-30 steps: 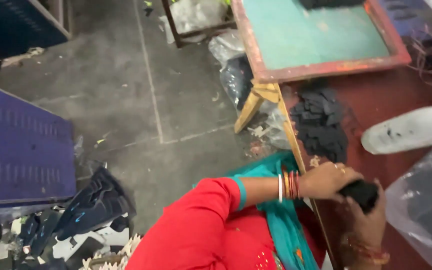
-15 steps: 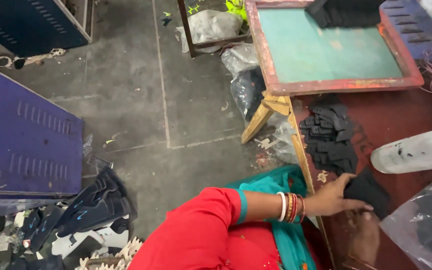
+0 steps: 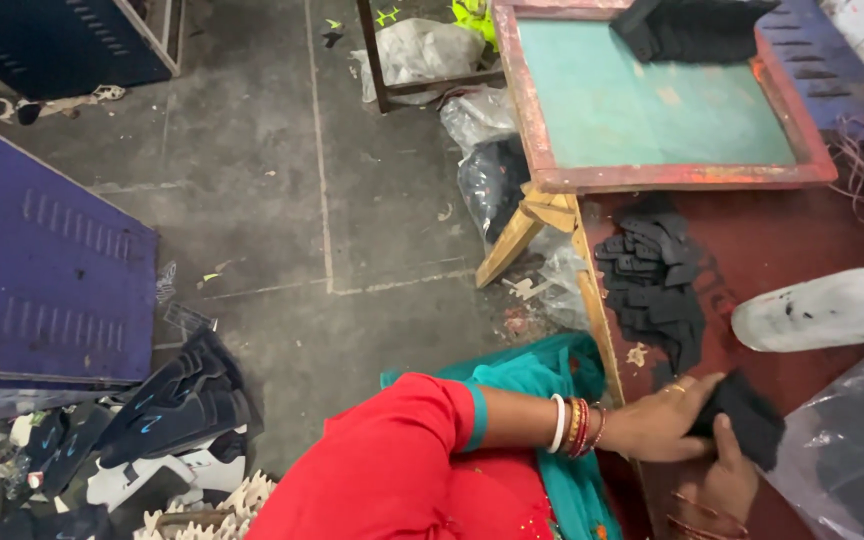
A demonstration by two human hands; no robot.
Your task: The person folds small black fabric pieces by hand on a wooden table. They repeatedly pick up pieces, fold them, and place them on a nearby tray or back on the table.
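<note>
Matt black fabric piece (image 3: 747, 415); rough concrete floor (image 3: 352, 200) (dusty); wooden-framed screen (image 3: 652, 110).

A small stack of flat black cut pieces (image 3: 747, 415) is lying tilted at the picture's five o'clock, resting on the dark red tabletop (image 3: 802, 235).

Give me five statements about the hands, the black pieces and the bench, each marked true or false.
1. Both hands, the left hand and the right hand, touch the black stack. True.
2. The pile of black pieces lies on the floor. False: it lies on the reddish bench.
3. The screen frame has a green mesh. True.
4. The white bottle stands upright. False: it lies on its side.
5. The left wrist is bare. False: it wears bangles.
</note>
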